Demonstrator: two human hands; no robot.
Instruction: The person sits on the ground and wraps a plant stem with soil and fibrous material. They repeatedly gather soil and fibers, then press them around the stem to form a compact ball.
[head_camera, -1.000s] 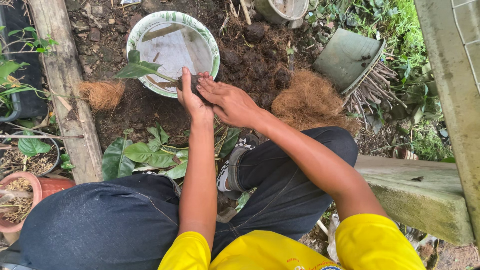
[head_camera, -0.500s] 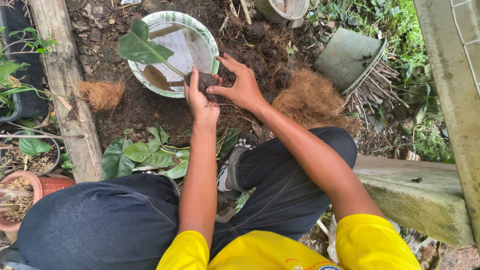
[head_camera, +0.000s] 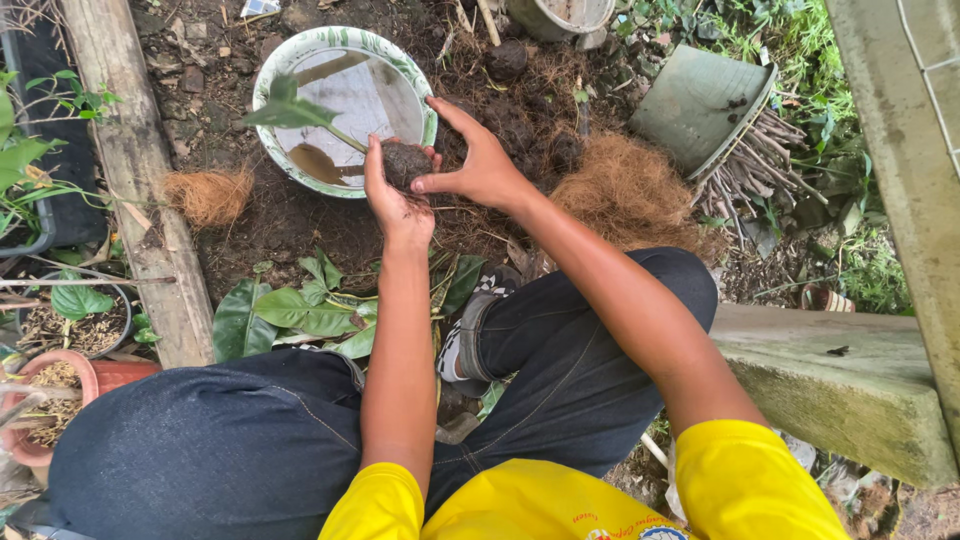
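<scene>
— What are the fingers (head_camera: 385, 190) doing?

— Those of the left hand (head_camera: 395, 205) are curled up around a dark, soil-covered root ball (head_camera: 405, 162), cupping it from below. The right hand (head_camera: 480, 165) comes in from the side: its thumb presses against the ball, and the other fingers are spread apart, reaching out above the dark soil (head_camera: 520, 130).

— And where exactly is that root ball?

— In the air, just over the near rim of a white bowl with a green patterned edge (head_camera: 275, 70). A thin stem runs from the ball to a broad green leaf (head_camera: 285, 110) that hangs over the bowl, which has brownish water at the bottom.

— What else lies around?

— A clump of brown coconut fibre (head_camera: 625, 190) right of the hands, a smaller tuft (head_camera: 208, 195) by a wooden plank (head_camera: 130, 150), a tipped green pot (head_camera: 700, 105), and leafy plants (head_camera: 300, 315) near the person's knee.
</scene>
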